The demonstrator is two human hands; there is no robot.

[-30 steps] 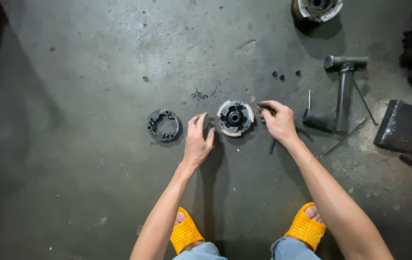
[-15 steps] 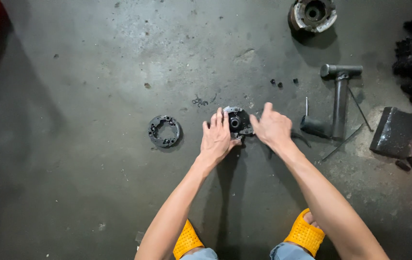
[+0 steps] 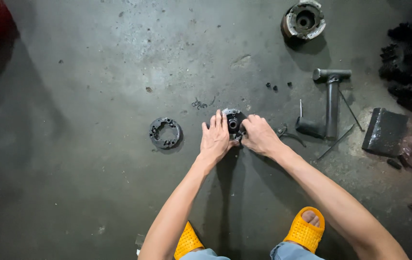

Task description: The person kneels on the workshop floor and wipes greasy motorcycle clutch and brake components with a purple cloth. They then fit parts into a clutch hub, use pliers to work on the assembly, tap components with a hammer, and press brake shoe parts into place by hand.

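A round dark metal clutch-like part [image 3: 233, 120] lies on the concrete floor [image 3: 95, 72], and both hands are on it. My left hand [image 3: 215, 138] covers its left side with fingers pointing up. My right hand [image 3: 259, 136] grips its right side, fingers curled over the edge. Most of the part is hidden under the hands. A separate black ring-shaped plate [image 3: 165, 132] with holes lies flat to the left, apart from my left hand.
A grey drum-shaped part [image 3: 303, 21] stands at the top right. A T-handle tool [image 3: 330, 103], thin rods [image 3: 333, 142], small black bits [image 3: 275, 87], a dark block [image 3: 385, 131] and black clutter [image 3: 411, 67] lie on the right. My yellow sandals [image 3: 304, 230] are below.
My hands closed in from either side of the round part and now grip it. The part has turned from lying open with its pale face showing to mostly covered.
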